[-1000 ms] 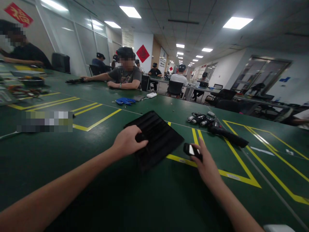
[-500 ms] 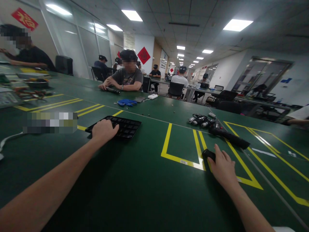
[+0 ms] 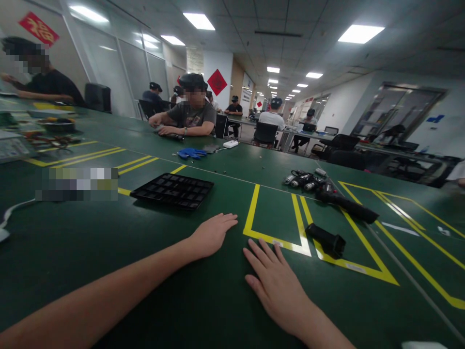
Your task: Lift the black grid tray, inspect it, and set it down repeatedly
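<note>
My left hand (image 3: 212, 233) lies flat on the green table (image 3: 181, 286), fingers stretched out, holding nothing. My right hand (image 3: 278, 283) rests flat beside it, fingers spread, also empty. A black compartment tray (image 3: 172, 190) lies on the table beyond my left hand, apart from it. A short black cylinder (image 3: 325, 239) lies on its side on a yellow line, to the right of and beyond my right hand, untouched.
A pile of small metal-tipped parts (image 3: 303, 180) and a long black tool (image 3: 345, 203) lie at the right rear. Blue gloves (image 3: 191, 153) and a white box (image 3: 230, 143) lie farther back. A person (image 3: 191, 114) sits across the table; others sit behind.
My left hand let go of the tray and drew back toward me. My right hand released the black cylinder and moved left. Both now lie flat near the table's middle.
</note>
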The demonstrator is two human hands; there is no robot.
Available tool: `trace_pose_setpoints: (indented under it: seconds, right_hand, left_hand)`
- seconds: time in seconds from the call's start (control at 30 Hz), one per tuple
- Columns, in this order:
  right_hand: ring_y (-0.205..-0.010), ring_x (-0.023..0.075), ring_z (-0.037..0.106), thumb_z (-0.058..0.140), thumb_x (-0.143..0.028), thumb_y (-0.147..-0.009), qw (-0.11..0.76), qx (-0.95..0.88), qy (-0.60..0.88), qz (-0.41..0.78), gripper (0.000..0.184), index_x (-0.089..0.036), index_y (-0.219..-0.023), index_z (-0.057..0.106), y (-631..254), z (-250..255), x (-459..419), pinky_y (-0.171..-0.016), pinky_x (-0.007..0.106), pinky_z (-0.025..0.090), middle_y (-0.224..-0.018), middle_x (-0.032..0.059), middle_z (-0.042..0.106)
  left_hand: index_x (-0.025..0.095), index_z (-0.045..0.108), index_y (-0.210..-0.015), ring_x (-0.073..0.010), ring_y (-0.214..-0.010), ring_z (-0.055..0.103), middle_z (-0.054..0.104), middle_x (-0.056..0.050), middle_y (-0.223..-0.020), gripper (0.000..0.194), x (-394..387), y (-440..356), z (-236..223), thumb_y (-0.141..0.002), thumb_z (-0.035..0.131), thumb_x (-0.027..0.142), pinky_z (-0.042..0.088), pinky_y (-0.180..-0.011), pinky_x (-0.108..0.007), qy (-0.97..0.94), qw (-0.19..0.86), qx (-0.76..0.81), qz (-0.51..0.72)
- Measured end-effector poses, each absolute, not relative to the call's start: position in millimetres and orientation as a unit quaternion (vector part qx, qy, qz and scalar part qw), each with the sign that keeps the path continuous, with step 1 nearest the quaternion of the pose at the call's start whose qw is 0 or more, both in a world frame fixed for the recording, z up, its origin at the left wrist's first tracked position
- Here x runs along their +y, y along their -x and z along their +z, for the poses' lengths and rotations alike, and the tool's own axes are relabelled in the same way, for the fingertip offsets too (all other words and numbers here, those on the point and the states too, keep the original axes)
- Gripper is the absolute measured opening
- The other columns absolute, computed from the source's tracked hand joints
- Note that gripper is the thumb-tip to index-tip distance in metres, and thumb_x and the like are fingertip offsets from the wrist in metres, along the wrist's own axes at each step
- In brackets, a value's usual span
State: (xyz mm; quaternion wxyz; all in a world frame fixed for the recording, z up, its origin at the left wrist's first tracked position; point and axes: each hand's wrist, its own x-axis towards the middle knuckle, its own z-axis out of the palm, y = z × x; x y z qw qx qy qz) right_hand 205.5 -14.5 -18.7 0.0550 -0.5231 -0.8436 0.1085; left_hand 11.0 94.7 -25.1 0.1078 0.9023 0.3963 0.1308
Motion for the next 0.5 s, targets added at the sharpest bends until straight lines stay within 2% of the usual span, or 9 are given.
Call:
trace_pose_setpoints:
  seconds: [0.13,0.23,0.3,0.4,0.5]
  right_hand:
    - [-0.136,0.0239,0.020,0.026,-0.044,-0.090,0.096,-0.822,0.561,0.026,0.050,-0.027,-0.137,0.030,-236,-15,2,-0.109,0.052,0.017,-0.146,0.0000,0.029]
    - [-0.135,0.0290,0.020,0.028,-0.038,-0.089,0.132,-0.722,0.671,-0.108,0.050,-0.016,-0.134,0.037,-277,-19,18,-0.108,0.054,0.018,-0.145,0.0090,0.031]
    - [-0.133,0.0350,0.022,0.025,-0.038,-0.089,0.123,-0.638,0.744,-0.153,0.052,-0.012,-0.132,0.040,-303,-24,25,-0.104,0.060,0.018,-0.143,0.0146,0.034]
    - [-0.129,0.0391,0.029,0.021,-0.044,-0.088,0.086,-0.573,0.810,-0.092,0.056,-0.014,-0.130,0.043,-328,-34,29,-0.098,0.066,0.024,-0.138,0.0164,0.040]
    - [-0.127,0.0380,0.031,0.023,-0.043,-0.087,0.078,-0.571,0.815,-0.062,0.057,-0.012,-0.130,0.041,-336,-42,30,-0.097,0.059,0.033,-0.134,0.0163,0.044]
  left_hand:
    - [0.018,0.043,-0.131,-0.0220,-0.135,0.023,0.034,-0.007,-0.144,0.044,68,-14,-10,-0.088,0.041,0.024,0.012,-0.111,-0.047,-0.916,0.072,0.356,0.168]
    - [0.023,0.036,-0.136,-0.0235,-0.135,0.023,0.030,-0.005,-0.146,0.051,33,-21,0,-0.088,0.044,0.036,0.015,-0.111,-0.046,-0.946,0.160,0.265,0.092]
    - [0.021,0.032,-0.138,-0.0255,-0.135,0.023,0.027,-0.007,-0.147,0.055,15,-24,3,-0.088,0.043,0.041,0.019,-0.110,-0.046,-0.948,0.219,0.228,0.042]
    - [0.021,0.033,-0.138,-0.0273,-0.134,0.023,0.026,-0.008,-0.147,0.054,7,-27,4,-0.089,0.041,0.040,0.021,-0.109,-0.047,-0.941,0.250,0.224,0.039]
    - [0.024,0.044,-0.131,-0.0245,-0.131,0.032,0.037,-0.006,-0.142,0.042,20,-24,-1,-0.091,0.040,0.031,0.024,-0.107,-0.045,-0.945,0.221,0.232,0.072]
